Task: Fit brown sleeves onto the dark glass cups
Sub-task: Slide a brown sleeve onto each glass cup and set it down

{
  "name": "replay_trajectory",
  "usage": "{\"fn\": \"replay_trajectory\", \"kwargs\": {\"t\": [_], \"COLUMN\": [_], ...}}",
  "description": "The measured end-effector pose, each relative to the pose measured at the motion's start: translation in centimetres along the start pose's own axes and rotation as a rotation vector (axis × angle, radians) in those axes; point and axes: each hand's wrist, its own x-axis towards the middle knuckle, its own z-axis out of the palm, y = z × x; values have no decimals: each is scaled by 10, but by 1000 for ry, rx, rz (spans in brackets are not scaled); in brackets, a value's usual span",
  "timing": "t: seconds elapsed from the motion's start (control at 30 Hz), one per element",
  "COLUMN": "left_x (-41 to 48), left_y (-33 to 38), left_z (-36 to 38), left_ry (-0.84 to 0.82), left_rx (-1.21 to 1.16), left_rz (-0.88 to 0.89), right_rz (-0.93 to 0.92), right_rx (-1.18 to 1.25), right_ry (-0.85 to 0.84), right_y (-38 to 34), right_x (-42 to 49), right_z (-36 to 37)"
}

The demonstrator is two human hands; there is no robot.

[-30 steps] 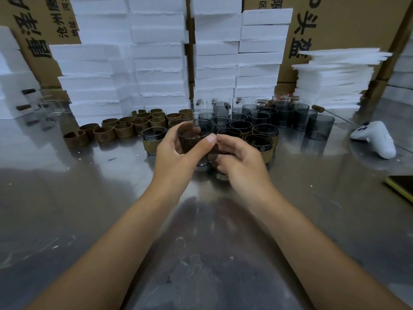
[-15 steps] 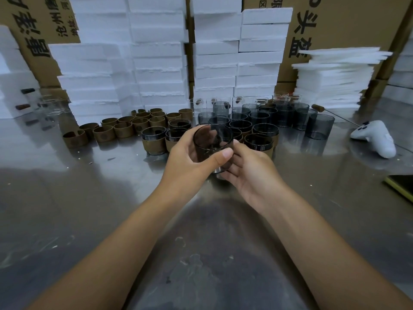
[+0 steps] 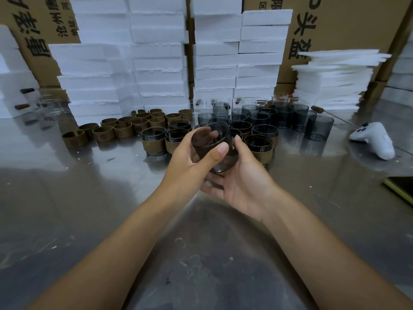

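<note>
my left grip (image 3: 190,159) clamps the dark glass cup (image 3: 211,137), tilted, above the desk (image 3: 89,198) just before the sleeved cups (image 3: 154,143); my right grip (image 3: 245,180) cradles it from below, fingers curled.

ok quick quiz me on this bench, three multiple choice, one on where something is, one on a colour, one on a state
1. Where do the empty brown sleeves lie relative to the cluster of dark cups?
A. to its left
B. to its right
C. stacked inside them

2. What colour is the controller on the table?
A. black
B. white
C. red

3. The held cup is:
A. upright on the table
B. upside down on the table
C. lifted and tilted

Answers:
1 A: the sleeves sit in rows left of the cups.
2 B: its shell is plainly white.
3 C: the left hand and right hand hold it tilted above the table.
</note>
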Motion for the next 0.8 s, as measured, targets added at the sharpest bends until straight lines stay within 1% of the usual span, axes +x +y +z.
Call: {"fn": "replay_trajectory", "kwargs": {"t": [0.27,0.37,0.53,0.63,0.8], "left_x": [2,3,4,4,5], "left_y": [-1,-2,-6,-8,-9], "left_z": [-4,-6,-7,-6,-6], "left_ry": [-2,0,-21,-37,-53], "left_rx": [85,121,147,142,131], "left_rz": [12,19,40,33,39], "right_rz": [101,109,-45,-99,-137], "right_rx": [-82,-110,-192,-145,-32], "right_ry": [9,18,180,243,238], "right_y": [3,2,2,-1,-3], "right_x": [2,2,3,3,2], "right_z": [-4,-7,-11,-10,-7]}}
